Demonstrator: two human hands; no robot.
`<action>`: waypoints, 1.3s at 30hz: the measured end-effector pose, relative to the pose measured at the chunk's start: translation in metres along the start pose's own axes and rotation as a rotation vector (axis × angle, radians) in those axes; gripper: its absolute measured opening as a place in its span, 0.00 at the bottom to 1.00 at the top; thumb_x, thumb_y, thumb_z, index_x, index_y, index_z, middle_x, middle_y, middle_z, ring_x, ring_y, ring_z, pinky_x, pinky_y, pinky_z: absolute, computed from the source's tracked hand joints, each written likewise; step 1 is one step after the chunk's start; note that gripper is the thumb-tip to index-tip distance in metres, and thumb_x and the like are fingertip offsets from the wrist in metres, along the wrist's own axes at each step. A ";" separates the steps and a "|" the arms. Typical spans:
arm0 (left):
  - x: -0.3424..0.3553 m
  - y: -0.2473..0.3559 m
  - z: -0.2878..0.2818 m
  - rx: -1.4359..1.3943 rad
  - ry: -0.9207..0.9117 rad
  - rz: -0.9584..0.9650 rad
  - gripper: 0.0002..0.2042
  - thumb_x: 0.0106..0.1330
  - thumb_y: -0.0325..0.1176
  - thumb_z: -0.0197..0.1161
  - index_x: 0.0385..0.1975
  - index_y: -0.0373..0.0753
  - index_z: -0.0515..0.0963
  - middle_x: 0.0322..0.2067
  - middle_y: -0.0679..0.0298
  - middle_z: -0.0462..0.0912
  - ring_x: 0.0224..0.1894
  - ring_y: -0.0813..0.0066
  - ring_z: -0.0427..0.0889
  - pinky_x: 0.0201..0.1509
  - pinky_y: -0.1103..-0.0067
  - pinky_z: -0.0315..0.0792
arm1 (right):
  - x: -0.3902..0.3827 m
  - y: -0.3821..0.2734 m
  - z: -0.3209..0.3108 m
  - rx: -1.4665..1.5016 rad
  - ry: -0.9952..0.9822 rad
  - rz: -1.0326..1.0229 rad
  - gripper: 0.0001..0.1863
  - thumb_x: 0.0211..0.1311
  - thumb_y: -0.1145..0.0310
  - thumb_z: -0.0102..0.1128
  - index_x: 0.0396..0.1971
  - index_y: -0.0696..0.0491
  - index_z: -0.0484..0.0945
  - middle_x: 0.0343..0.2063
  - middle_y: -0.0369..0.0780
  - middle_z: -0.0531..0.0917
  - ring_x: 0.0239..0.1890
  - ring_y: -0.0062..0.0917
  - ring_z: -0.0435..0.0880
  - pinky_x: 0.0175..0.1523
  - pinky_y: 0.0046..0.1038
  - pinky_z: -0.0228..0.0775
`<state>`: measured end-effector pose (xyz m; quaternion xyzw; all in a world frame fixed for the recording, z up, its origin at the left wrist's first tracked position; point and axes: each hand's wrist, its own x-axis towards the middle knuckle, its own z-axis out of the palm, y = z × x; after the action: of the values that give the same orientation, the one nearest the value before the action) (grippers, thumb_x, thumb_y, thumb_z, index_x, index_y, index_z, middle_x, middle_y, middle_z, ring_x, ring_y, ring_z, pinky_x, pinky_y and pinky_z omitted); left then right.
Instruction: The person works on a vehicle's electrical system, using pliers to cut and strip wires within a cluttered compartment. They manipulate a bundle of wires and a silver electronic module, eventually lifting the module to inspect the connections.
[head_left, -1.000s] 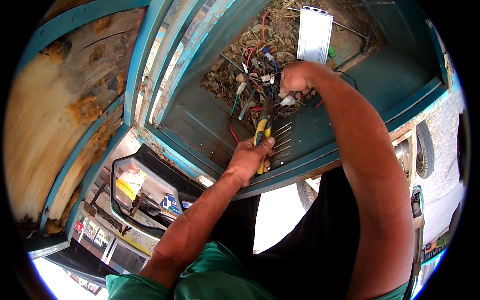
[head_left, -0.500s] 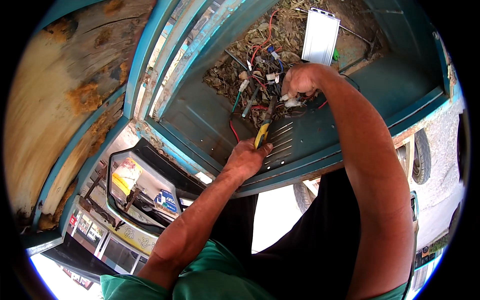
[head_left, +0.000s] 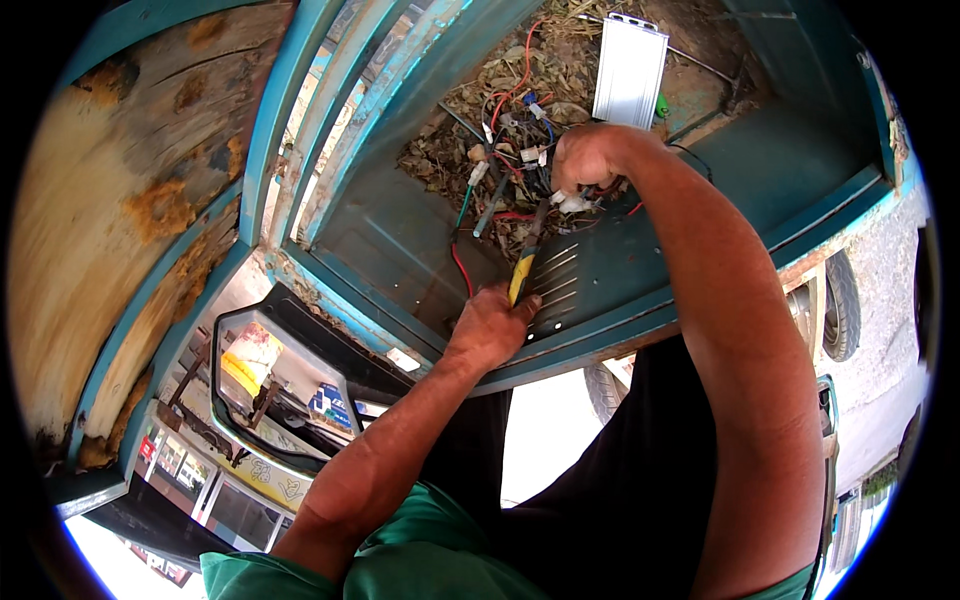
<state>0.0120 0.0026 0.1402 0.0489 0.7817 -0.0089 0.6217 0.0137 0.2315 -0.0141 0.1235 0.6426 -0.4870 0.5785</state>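
Note:
My left hand (head_left: pixel 497 325) grips pliers with yellow handles (head_left: pixel 523 270), their dark jaws reaching up to a tangle of wires and white connectors (head_left: pixel 530 156) inside a teal metal compartment (head_left: pixel 380 270). Just beyond those jaws, my right hand (head_left: pixel 590 160) has its fingers curled at a crumpled white piece (head_left: pixel 572 204) among the wires; what exactly they pinch is hidden. Dry leaves (head_left: pixel 450 120) lie under the wiring. Above my right hand rests a silver finned metal box (head_left: pixel 630 70).
A rusty weathered panel (head_left: pixel 130 220) in a teal frame is at the left. The compartment's lip (head_left: pixel 570 350) runs in front of me. Below left is a dark-framed opening with a yellow-and-white container (head_left: pixel 250 350). A tyre (head_left: pixel 840 310) shows at the right.
The pliers' two yellow handles showed apart earlier and now look closer together, with my left hand shifted slightly left and down. My right hand stays at the wires, shifted only slightly.

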 end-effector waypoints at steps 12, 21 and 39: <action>-0.004 0.007 -0.007 0.017 -0.019 0.052 0.20 0.71 0.45 0.61 0.40 0.27 0.78 0.41 0.37 0.81 0.48 0.42 0.81 0.52 0.60 0.72 | -0.013 -0.014 -0.003 -0.056 0.043 0.041 0.16 0.49 0.62 0.66 0.35 0.55 0.87 0.30 0.41 0.86 0.28 0.29 0.81 0.34 0.35 0.73; 0.004 0.002 -0.006 -0.070 0.047 0.095 0.19 0.69 0.43 0.62 0.41 0.27 0.79 0.34 0.38 0.82 0.42 0.39 0.82 0.47 0.59 0.75 | -0.009 -0.011 -0.002 -0.006 0.055 0.038 0.14 0.51 0.61 0.66 0.34 0.54 0.87 0.31 0.39 0.87 0.28 0.27 0.82 0.35 0.34 0.74; -0.008 0.002 -0.012 0.076 0.001 0.004 0.23 0.68 0.44 0.62 0.52 0.28 0.75 0.54 0.40 0.75 0.59 0.43 0.76 0.62 0.63 0.69 | 0.013 0.001 0.002 -0.089 0.012 0.005 0.21 0.48 0.58 0.66 0.42 0.53 0.87 0.38 0.42 0.87 0.38 0.32 0.83 0.44 0.37 0.74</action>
<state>0.0023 0.0047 0.1509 0.0744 0.7811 -0.0374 0.6189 0.0120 0.2255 -0.0256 0.1021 0.6667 -0.4557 0.5809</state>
